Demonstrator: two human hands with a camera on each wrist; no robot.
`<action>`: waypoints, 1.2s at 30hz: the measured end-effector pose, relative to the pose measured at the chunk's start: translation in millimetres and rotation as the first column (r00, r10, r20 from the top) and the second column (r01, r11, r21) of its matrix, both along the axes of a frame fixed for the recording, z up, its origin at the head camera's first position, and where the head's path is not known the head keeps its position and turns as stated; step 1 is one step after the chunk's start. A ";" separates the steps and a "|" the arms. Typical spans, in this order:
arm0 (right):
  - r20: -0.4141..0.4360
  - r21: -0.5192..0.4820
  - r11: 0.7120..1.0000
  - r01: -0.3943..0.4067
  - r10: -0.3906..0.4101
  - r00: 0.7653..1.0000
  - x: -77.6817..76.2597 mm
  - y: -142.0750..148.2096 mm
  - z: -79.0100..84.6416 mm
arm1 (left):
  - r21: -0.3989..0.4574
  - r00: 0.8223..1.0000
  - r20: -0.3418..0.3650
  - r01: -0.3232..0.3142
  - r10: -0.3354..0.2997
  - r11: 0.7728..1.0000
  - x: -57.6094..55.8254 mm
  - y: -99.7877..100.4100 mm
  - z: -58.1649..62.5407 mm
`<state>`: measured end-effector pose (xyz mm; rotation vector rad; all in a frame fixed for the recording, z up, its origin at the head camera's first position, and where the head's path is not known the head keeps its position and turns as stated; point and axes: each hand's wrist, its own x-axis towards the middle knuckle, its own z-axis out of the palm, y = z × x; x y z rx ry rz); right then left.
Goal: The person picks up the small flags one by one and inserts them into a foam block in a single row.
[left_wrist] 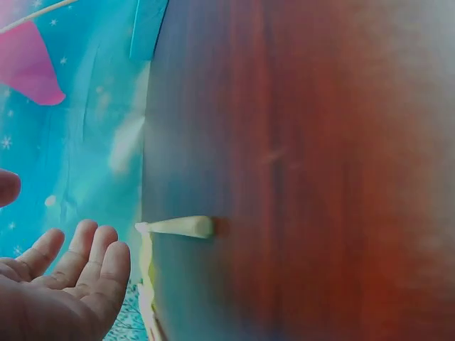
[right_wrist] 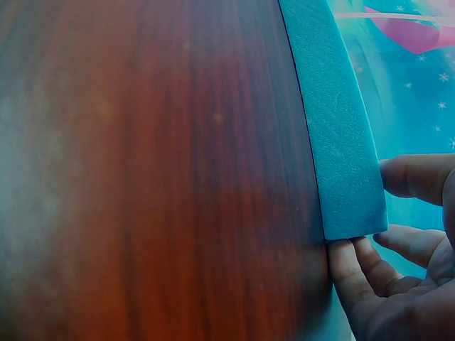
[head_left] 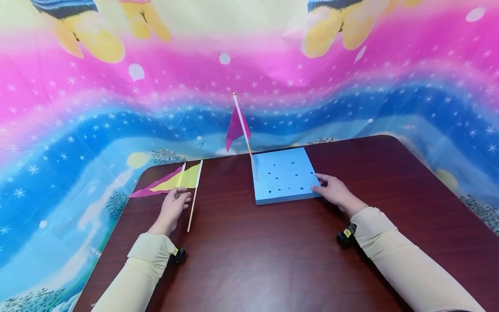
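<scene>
A light blue foam board (head_left: pixel 284 184) dotted with small dark holes lies near the table's back edge. One magenta pennant flag (head_left: pixel 235 130) stands tilted in its left part on a thin stick. My right hand (head_left: pixel 335 193) holds the board's right edge, thumb over the top and fingertips against the side, as the right wrist view shows at the foam board's side (right_wrist: pixel 341 128). To the left lie a yellow pennant flag (head_left: pixel 191 177) and another magenta flag (head_left: pixel 153 187), partly overlapping. My left hand (head_left: pixel 171 212) hovers beside their sticks with loosely bent fingers, holding nothing.
The dark red-brown wooden table (head_left: pixel 249 260) has rounded back corners. Right behind it hangs a colourful printed backdrop (head_left: pixel 175 86). Each wrist carries a small black camera, one below the left cuff (head_left: pixel 150 249) and one beside the right cuff (head_left: pixel 374 223).
</scene>
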<state>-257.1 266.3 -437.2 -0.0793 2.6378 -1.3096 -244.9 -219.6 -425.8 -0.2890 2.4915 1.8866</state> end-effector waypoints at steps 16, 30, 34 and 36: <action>-0.005 0.010 1.000 -0.001 0.002 1.000 2.8 -0.7 4.8 | 0.111 0.995 0.070 -0.079 0.072 0.991 8.2 -1.7 -14.8; -0.006 -0.002 1.000 -0.001 0.001 1.000 0.5 -0.2 2.8 | 0.013 0.994 0.068 -0.082 0.081 0.997 17.0 0.5 -13.6; 0.003 -0.006 1.000 -0.002 0.002 1.000 0.6 -0.5 2.5 | -0.058 0.997 0.062 -0.041 0.045 0.997 18.3 0.0 -15.5; 0.001 -0.008 1.000 -0.004 0.004 1.000 0.8 0.1 2.9 | -0.102 0.998 0.059 -0.003 0.009 0.995 18.5 -1.2 -17.2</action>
